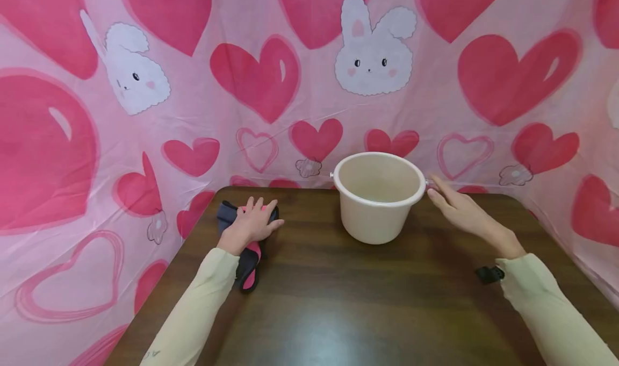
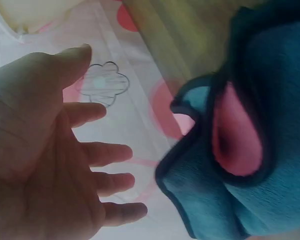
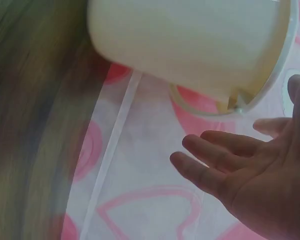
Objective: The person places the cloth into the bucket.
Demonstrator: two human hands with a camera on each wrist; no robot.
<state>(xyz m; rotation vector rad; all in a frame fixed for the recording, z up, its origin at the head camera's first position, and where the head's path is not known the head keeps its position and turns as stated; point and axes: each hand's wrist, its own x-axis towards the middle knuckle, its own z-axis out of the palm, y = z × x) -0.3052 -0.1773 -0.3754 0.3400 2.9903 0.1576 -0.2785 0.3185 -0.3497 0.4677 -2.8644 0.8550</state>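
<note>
A cream plastic bucket (image 1: 374, 215) stands upright toward the back of the table, its rim facing up. Beside its right handle pivot is my right hand (image 1: 459, 207), fingers extended; the right wrist view shows a gap between this hand (image 3: 240, 170) and the bucket (image 3: 185, 45). On the left lies a crumpled blue-grey and pink cloth (image 1: 249, 269) with dark edging. My left hand (image 1: 249, 223) is over the cloth with its fingers spread. From the left wrist, the palm (image 2: 45, 165) looks bare and apart from the cloth (image 2: 270, 125).
The brown wooden table (image 1: 333, 301) has its back edge close to a pink curtain (image 1: 309, 102) printed with hearts and rabbits. The curtain also hangs along the left and right sides. A black band (image 1: 490, 274) hangs at my right wrist.
</note>
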